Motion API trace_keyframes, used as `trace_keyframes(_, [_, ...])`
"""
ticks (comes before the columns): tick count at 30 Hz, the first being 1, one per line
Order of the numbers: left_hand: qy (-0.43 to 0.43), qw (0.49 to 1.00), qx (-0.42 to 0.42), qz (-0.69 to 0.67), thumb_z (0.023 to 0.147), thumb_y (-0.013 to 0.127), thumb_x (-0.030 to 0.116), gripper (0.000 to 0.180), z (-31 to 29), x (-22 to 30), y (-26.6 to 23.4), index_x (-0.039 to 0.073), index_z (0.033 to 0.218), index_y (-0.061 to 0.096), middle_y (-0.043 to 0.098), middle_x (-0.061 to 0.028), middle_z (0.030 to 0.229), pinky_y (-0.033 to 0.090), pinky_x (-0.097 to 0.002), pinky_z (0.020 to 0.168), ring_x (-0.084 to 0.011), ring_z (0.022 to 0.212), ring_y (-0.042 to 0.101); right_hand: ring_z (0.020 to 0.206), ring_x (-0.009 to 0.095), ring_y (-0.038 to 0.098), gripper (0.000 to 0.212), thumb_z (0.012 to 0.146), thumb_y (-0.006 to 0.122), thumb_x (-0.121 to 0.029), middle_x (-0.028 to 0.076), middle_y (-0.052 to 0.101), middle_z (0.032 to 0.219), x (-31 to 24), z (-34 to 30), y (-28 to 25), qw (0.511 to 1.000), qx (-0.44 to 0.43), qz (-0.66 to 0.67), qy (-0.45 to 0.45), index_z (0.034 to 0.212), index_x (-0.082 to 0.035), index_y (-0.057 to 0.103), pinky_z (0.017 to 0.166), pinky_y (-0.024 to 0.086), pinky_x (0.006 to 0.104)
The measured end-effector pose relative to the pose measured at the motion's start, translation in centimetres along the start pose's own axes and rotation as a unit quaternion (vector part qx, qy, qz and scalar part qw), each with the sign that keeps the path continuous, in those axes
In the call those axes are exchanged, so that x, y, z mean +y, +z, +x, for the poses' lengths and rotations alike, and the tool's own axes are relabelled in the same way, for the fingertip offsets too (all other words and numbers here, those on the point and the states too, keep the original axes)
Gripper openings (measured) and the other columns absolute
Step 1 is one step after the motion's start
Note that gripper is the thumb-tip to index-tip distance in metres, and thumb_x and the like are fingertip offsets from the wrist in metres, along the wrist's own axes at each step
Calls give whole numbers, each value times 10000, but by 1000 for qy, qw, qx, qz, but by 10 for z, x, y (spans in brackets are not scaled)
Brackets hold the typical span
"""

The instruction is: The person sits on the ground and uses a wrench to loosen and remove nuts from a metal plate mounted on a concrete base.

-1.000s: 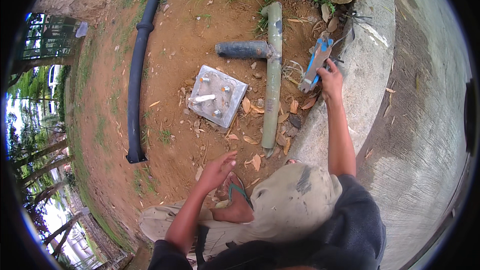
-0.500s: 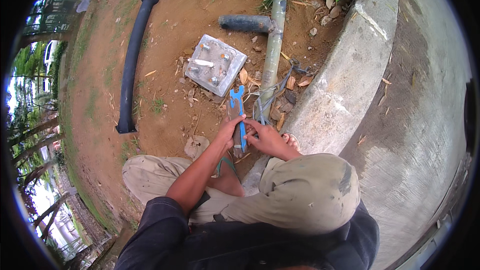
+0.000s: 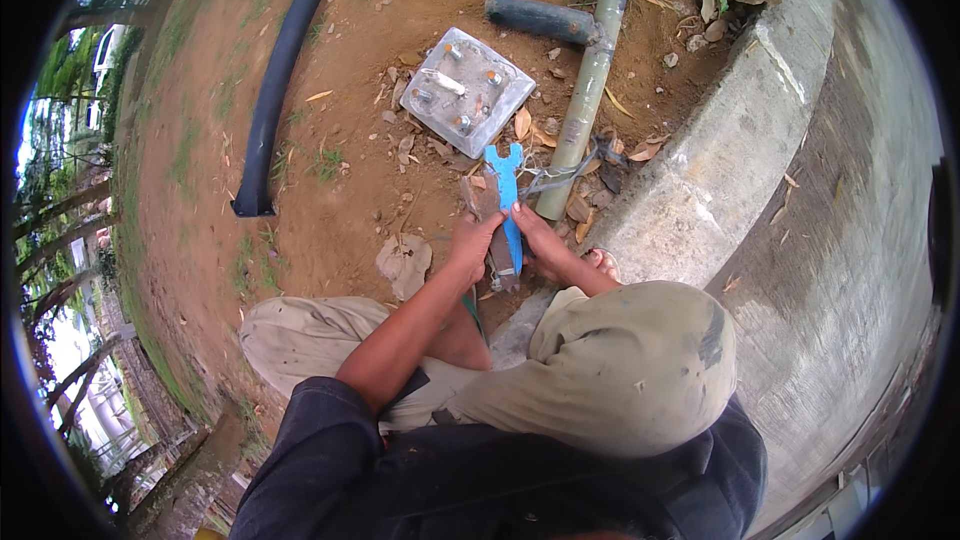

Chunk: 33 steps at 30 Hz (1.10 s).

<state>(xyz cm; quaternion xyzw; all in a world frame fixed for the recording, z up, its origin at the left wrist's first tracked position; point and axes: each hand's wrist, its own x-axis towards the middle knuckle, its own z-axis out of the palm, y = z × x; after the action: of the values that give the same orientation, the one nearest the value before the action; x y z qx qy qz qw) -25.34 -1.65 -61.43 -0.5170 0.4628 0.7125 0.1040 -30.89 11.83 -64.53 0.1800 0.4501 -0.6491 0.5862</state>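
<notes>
A flat blue strip (image 3: 507, 175) with a notched, forked far end and a tapering near end is held between my hands over the ground. My left hand (image 3: 474, 242) is closed at its left edge, against a worn brown piece of wood (image 3: 482, 198) lying under the strip. From the other side, my right hand (image 3: 541, 241) pinches the strip with thumb and fingers; some of its fingers are hidden. Just beyond the fork sits a square grey block (image 3: 512, 92) with several bolts standing up from its top and a pale stick lying among them.
A greenish pipe (image 3: 588, 85) with a black side piece (image 3: 535, 18) lies to the right, thin grey strips near its lower end. A long black pipe (image 3: 276, 90) lies left. A concrete curb (image 3: 690, 200) runs along the right; dry leaves and a flat stone (image 3: 404, 262) dot the soil.
The view has shifted, so the ground things appear further right and higher. The blue strip has turned its broad face upward, and both hands have adjusted around it.
</notes>
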Motion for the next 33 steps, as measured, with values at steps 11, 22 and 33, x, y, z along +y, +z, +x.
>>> trace_keyframes(11, [92, 974, 180, -102, 986, 693, 176, 278, 32, -7, -60, 1, 1200, 662, 747, -121, 993, 549, -333, 745, -214, 849, 714, 873, 151, 684, 225, 1071, 544, -193, 69, 660, 1068, 32, 46, -27, 985, -32, -102, -136, 1239, -47, 515, 747, 570, 347])
trace_keyframes(22, [-1, 968, 146, -203, 994, 668, 210, 190, 85, -7, -126, 117, 1083, 529, 635, -82, 793, 507, -377, 562, -216, 649, 608, 796, 213, 718, 378, 1058, 570, -326, 110, 673, 1081, -27, 54, -5, 993, -51, -75, -78, 1327, -79, 470, 653, 622, 354])
trace_keyframes(33, [11, 990, 133, -39, 986, 671, 272, 270, 111, 1, -127, 116, 1180, 568, 653, -81, 808, 509, -385, 527, -219, 611, 617, 680, 183, 694, 467, 1062, 536, -443, 98, 685, 1013, -11, 44, -1, 998, -64, -13, -8, 1420, -158, 442, 540, 614, 345])
